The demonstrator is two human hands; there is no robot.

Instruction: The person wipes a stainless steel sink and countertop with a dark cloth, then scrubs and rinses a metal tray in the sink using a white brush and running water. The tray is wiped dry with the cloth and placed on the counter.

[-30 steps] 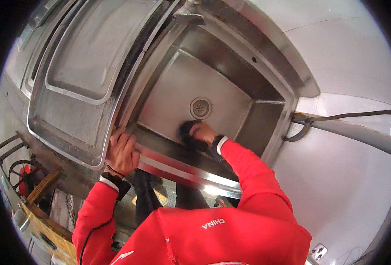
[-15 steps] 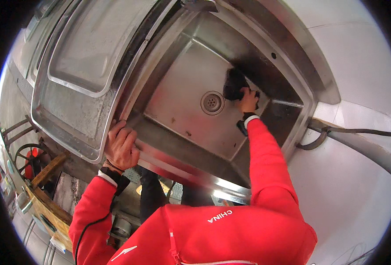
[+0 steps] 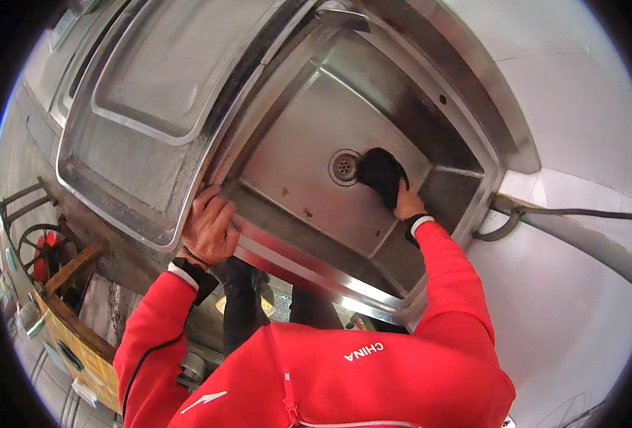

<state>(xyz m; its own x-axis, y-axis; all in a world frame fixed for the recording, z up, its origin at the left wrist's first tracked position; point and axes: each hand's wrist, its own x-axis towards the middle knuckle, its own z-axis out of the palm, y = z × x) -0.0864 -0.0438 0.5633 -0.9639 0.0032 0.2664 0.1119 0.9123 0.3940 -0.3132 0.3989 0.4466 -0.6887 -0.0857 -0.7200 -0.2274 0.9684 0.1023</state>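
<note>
A black cloth (image 3: 381,175) lies bunched on the floor of the steel sink (image 3: 298,153), just right of the round drain (image 3: 344,167). My right hand (image 3: 408,202) reaches in over the sink's near right side and is closed on the cloth's right edge. Part of its fingers is hidden by the cloth. At the near left corner of the sink, my left hand (image 3: 210,227) has its fingers curled over the metal rim, beside the steel tray-like panel (image 3: 134,175). A few small brown specks dot the basin floor.
A black hose (image 3: 580,212) runs along the right side next to a white surface. Wooden furniture (image 3: 80,342) and a dark spoked wheel (image 3: 41,246) stand low on the left. The faucet end (image 3: 344,19) juts over the sink's far side.
My right hand has drawn the black cloth nearer, and the cloth has gone from spread to a rounded bunch. My left hand stays at the rim. The whole view has shifted slightly.
</note>
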